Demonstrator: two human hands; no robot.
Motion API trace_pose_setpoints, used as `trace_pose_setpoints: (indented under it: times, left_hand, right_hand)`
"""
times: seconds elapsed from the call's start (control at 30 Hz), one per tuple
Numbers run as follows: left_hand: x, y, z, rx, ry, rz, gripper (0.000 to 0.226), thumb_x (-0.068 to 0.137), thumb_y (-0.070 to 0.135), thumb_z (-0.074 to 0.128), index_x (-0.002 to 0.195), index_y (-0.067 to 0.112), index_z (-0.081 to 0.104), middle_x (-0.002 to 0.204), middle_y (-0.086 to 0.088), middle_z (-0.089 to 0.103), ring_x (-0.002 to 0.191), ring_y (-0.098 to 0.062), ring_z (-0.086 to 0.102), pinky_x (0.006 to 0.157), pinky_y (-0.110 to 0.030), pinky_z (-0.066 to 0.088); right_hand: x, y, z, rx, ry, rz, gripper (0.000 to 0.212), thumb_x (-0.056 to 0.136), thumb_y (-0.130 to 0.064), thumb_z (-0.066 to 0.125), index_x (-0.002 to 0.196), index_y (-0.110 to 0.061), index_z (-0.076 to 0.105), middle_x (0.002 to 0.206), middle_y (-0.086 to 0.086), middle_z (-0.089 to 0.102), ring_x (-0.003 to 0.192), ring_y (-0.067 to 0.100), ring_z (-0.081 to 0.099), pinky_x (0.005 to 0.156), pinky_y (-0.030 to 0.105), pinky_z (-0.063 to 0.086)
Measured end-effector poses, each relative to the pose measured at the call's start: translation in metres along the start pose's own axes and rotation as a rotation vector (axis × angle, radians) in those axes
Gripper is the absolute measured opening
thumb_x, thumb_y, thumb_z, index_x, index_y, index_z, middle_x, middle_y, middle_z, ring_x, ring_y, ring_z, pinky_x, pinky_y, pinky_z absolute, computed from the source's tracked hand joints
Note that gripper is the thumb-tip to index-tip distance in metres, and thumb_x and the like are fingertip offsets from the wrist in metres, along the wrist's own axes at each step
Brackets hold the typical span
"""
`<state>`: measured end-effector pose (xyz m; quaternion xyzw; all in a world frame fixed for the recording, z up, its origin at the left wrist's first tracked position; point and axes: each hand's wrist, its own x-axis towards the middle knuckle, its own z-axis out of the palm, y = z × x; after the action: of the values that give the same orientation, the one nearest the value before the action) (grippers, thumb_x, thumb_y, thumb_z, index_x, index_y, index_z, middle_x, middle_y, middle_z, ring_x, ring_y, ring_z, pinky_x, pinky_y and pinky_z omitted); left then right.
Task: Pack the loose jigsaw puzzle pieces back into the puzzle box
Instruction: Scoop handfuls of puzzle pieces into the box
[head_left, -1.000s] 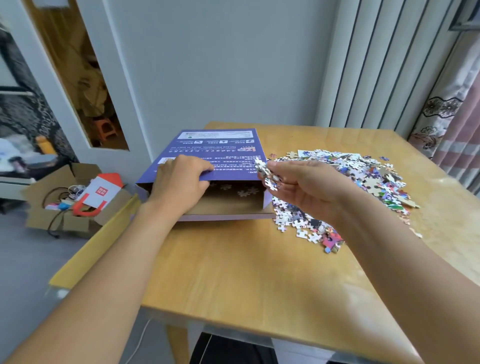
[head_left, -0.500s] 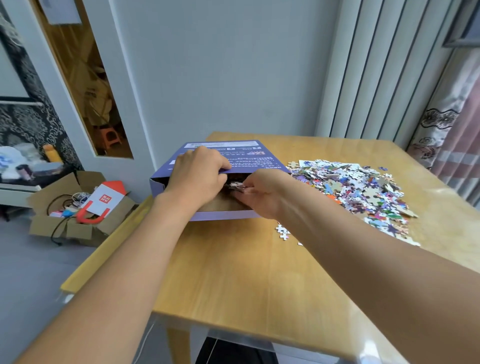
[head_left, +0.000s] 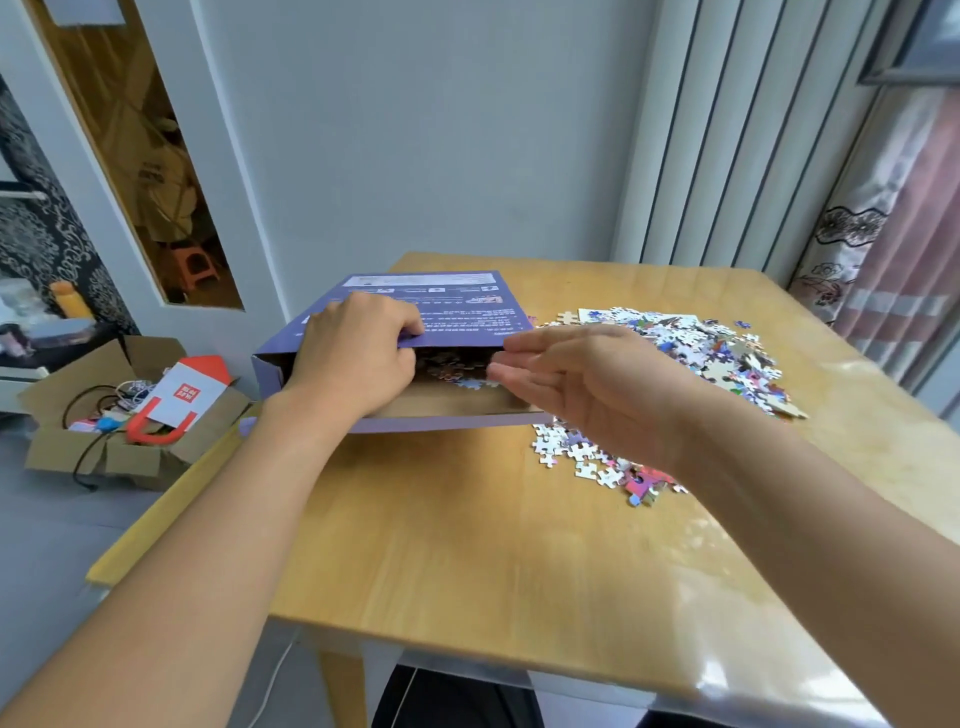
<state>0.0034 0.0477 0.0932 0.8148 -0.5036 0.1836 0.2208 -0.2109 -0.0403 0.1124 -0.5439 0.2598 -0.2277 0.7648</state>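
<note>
Puzzle pieces (head_left: 457, 371) now in box (head_left: 415, 332); right hand (head_left: 587, 384) withdrawn, fingers straight; left hand (head_left: 358, 353) grips flap

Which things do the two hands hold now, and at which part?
The left hand grips the box's top flap at its front edge, holding it up. The right hand is open and holds nothing.

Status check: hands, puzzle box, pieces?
Left hand grips the puzzle box top flap, holding it open. Right hand open, empty, at the box mouth. Some pieces inside; big loose pile on the table. Nothing blocking.
</note>
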Motion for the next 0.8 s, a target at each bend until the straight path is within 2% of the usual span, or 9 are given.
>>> trace_pose_setpoints:
  times: [0.07,0.13,0.2,0.27,0.33,0.43,0.5,0.6,0.8]
  left_hand:
    - [-0.006,-0.003,0.009,0.027,-0.061,0.003,0.031,0.075,0.008,0.061,0.097,0.028,0.069,0.101,0.002,0.069,0.097,-0.032,0.059,0.075,-0.036,0.042]
    - [-0.012,-0.002,0.018,0.054,-0.158,0.000,0.031,0.072,0.005,0.061,0.094,0.027,0.064,0.099,0.004,0.065,0.094,-0.029,0.057,0.073,-0.035,0.038]
    - [-0.014,-0.001,0.022,0.088,-0.264,-0.015,0.032,0.071,0.004,0.062,0.093,0.027,0.058,0.099,0.004,0.060,0.095,-0.027,0.057,0.074,-0.035,0.038]
    - [-0.012,0.004,0.022,0.176,-0.385,-0.003,0.036,0.075,0.008,0.065,0.102,0.028,0.053,0.106,0.004,0.055,0.104,-0.026,0.054,0.076,-0.036,0.040]
    - [-0.006,0.018,0.019,0.186,-0.436,0.044,0.051,0.074,0.017,0.070,0.119,0.030,0.050,0.118,0.004,0.052,0.114,-0.024,0.049,0.084,-0.039,0.044]
    - [-0.004,0.067,0.022,-0.257,-0.362,0.179,0.056,0.074,0.028,0.077,0.125,0.033,0.056,0.126,0.010,0.055,0.121,-0.014,0.050,0.099,-0.039,0.045]
    - [-0.007,0.099,0.038,-0.378,-0.359,0.298,0.040,0.079,0.037,0.076,0.117,0.032,0.064,0.120,0.012,0.063,0.119,-0.011,0.054,0.101,-0.036,0.045]
    - [-0.013,0.116,0.065,-0.132,-0.408,0.368,0.039,0.084,0.054,0.068,0.116,0.032,0.065,0.110,0.009,0.068,0.107,-0.019,0.060,0.094,-0.036,0.047]
    - [-0.024,0.117,0.085,0.084,-0.202,0.283,0.041,0.092,0.059,0.053,0.111,0.025,0.065,0.104,0.000,0.070,0.101,-0.029,0.059,0.091,-0.036,0.039]
  right_hand:
    - [-0.007,-0.001,-0.021,-0.345,0.037,-0.076,0.020,0.095,0.006,0.056,0.112,0.004,0.067,0.102,0.021,0.074,0.091,0.030,0.075,0.079,0.035,0.062]
    - [-0.005,0.000,-0.052,-0.807,0.158,-0.185,0.016,0.089,-0.007,0.072,0.104,-0.008,0.072,0.095,0.012,0.076,0.084,0.031,0.074,0.072,0.037,0.063]
    - [0.000,0.003,-0.083,-1.195,0.195,-0.177,0.050,0.075,-0.030,0.087,0.120,-0.019,0.068,0.117,0.002,0.070,0.102,0.023,0.069,0.084,0.034,0.057]
    - [0.002,0.012,-0.105,-1.431,0.122,-0.126,0.091,0.063,-0.050,0.090,0.142,-0.029,0.051,0.144,-0.003,0.049,0.129,0.018,0.050,0.104,0.033,0.043]
    - [0.005,0.026,-0.118,-1.493,0.021,-0.149,0.112,0.059,-0.059,0.088,0.153,-0.034,0.033,0.160,-0.006,0.025,0.147,0.019,0.025,0.118,0.039,0.030]
    - [0.012,0.047,-0.126,-1.518,-0.069,-0.169,0.114,0.063,-0.071,0.078,0.157,-0.039,0.021,0.166,-0.013,0.009,0.154,0.011,0.003,0.124,0.043,0.015]
    - [0.014,0.052,-0.133,-1.530,-0.079,-0.200,0.100,0.071,-0.073,0.072,0.155,-0.038,0.029,0.163,-0.009,0.021,0.151,0.013,0.017,0.122,0.040,0.023]
    - [0.010,0.050,-0.147,-1.528,-0.030,-0.263,0.074,0.081,-0.064,0.070,0.144,-0.030,0.050,0.143,-0.006,0.050,0.130,0.017,0.050,0.108,0.035,0.041]
    - [0.003,0.049,-0.161,-1.548,0.091,-0.402,0.049,0.089,-0.048,0.069,0.130,-0.022,0.064,0.124,-0.002,0.069,0.113,0.022,0.062,0.094,0.038,0.049]
